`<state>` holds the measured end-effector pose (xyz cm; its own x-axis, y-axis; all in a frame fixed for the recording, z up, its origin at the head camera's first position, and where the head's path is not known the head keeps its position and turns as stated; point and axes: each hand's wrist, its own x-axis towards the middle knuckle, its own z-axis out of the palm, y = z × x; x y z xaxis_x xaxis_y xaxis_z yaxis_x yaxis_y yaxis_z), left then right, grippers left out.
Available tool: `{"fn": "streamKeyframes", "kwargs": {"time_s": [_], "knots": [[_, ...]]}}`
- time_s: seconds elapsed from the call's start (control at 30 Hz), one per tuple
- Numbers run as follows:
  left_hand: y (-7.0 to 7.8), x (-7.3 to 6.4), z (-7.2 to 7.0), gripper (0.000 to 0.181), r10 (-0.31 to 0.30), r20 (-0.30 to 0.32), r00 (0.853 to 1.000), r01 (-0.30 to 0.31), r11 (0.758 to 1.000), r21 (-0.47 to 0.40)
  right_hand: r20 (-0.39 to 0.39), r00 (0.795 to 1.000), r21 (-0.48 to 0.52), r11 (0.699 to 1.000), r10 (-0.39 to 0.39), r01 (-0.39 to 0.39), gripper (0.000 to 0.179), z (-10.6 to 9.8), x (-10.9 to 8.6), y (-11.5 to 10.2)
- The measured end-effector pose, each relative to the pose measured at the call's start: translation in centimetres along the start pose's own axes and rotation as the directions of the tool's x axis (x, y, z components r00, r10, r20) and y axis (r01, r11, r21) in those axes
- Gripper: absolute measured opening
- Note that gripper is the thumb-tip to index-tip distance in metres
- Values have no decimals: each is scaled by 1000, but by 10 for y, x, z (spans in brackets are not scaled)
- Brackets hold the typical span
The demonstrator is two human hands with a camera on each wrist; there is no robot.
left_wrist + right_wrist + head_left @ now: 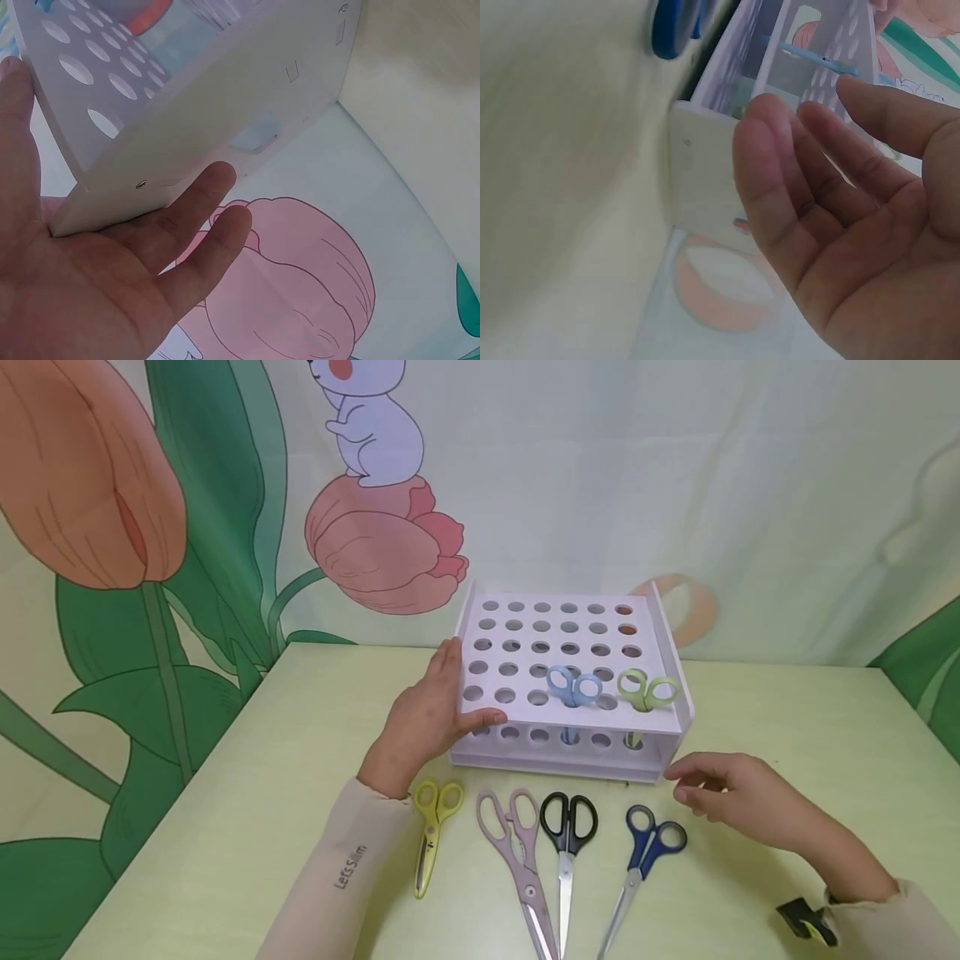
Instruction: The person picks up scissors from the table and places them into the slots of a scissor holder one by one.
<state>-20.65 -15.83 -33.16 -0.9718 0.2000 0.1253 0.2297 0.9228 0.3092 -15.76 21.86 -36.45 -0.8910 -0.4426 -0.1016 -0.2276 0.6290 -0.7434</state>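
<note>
A white rack [570, 717] with rows of round holes stands on the table. My left hand [426, 714] holds its left front corner, thumb over the front edge and fingers along the outer side panel [217, 127]. Light blue scissors [573, 687] and light green scissors [647, 691] stand in front-row holes, handles up. By the rack's right front corner is my right hand [750, 797], fingers loosely bent with nothing in them. Nearest to it on the table lie dark blue-handled scissors [651, 845].
In front of the rack lie yellow scissors [431, 831], mauve scissors [521, 860] and black-handled scissors [567, 843]. Behind the table [240, 793] hangs a cloth printed with tulips [382, 543]. A small black item [806, 920] sits at the right sleeve.
</note>
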Motion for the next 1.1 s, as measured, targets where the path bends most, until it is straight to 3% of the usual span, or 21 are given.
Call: {"fn": "streamKeyframes", "kwargs": {"time_s": [0.27, 0.4, 0.67, 1.1], "knots": [[1, -1, 1, 123, 5, -4, 1000, -5, 1000, -21, 71, 997, 231, 973, -27, 10, 29, 8, 7, 16], [3, 1, 2, 123, 17, -6, 1000, -17, 1000, -18, 88, 996, 272, 962, -19, -5, 30, 16, 8, 24], [4, 2, 1, 123, 20, -8, 1000, -20, 1000, -15, -16, 999, 104, 994, 32, -30, 36, 29, 5, 27], [-1, 0, 0, 122, 8, -7, 1000, -8, 1000, -14, 25, 999, -129, 991, -28, 31, 69, 40, -4, 30]]}}
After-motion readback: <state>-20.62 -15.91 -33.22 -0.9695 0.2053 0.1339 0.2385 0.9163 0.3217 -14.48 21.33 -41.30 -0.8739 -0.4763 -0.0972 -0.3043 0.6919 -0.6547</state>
